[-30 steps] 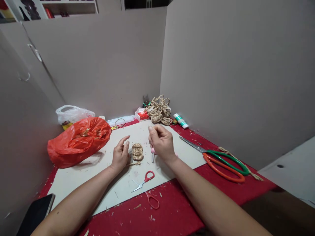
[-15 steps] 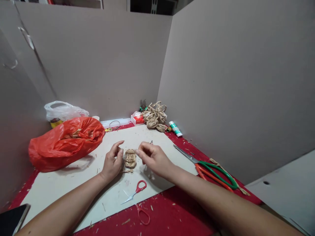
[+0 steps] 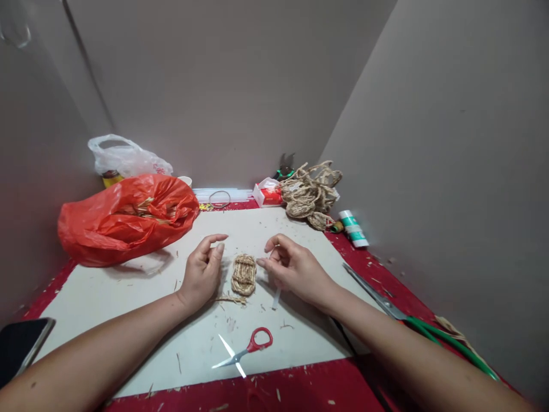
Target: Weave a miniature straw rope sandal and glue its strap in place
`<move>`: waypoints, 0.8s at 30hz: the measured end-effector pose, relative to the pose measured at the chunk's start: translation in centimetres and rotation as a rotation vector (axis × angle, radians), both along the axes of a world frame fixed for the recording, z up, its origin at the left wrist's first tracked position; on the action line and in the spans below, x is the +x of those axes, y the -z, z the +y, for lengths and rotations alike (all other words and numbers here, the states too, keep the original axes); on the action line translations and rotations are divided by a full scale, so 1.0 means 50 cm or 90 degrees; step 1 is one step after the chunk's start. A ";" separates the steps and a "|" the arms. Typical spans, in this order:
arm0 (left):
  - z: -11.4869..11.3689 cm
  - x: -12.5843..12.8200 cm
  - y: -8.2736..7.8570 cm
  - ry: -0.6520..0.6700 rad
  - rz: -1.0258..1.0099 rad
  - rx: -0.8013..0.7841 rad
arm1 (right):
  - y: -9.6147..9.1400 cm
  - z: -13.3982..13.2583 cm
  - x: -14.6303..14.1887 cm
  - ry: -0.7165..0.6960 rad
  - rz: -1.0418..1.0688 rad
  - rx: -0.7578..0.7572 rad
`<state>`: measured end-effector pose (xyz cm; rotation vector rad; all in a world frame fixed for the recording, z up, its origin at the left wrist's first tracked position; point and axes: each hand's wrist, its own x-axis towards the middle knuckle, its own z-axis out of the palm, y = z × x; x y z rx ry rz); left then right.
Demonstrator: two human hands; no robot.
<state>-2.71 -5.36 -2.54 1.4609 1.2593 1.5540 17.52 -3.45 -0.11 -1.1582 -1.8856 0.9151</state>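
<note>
A small oval piece of coiled straw rope point(image 3: 243, 276) lies on the white board point(image 3: 141, 343) between my hands. To its left is my left hand point(image 3: 205, 269), thumb and index finger apart, nothing between them. My right hand point(image 3: 295, 266) hovers at its right, fingers loosely bent and a gap between thumb and index finger; I see nothing in that gap. Below the right hand shows a translucent stick point(image 3: 277, 298), its upper end hidden. A short frayed straw strand point(image 3: 231, 298) lies under the oval piece. Nearer me rest small red-handled scissors point(image 3: 259, 340), blades spread.
An orange-red plastic bag point(image 3: 98, 229) with straw stands left. Rope coils point(image 3: 309, 194), a red-white box point(image 3: 269, 194) and a green-white roll point(image 3: 354, 229) line the back right. Large shears point(image 3: 386, 303) lie right, beside my forearm. A phone point(image 3: 23, 346) sits lower left.
The view has tilted down and turned left, so things appear shifted right. My right hand's thumb and index finger have spread apart. The oval piece still lies on the board.
</note>
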 end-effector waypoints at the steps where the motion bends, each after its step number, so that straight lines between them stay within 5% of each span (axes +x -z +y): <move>1: -0.002 0.000 -0.001 0.011 0.016 0.004 | 0.005 0.008 -0.003 -0.005 -0.038 0.006; 5: -0.007 0.002 0.003 0.069 0.076 0.053 | 0.020 0.035 -0.017 -0.029 -0.160 0.012; 15: -0.001 -0.002 0.010 0.118 0.034 -0.022 | 0.011 0.040 -0.039 -0.062 -0.348 0.117; 24: 0.001 -0.004 -0.008 0.257 0.133 -0.060 | -0.013 0.011 -0.040 -0.143 -0.389 0.255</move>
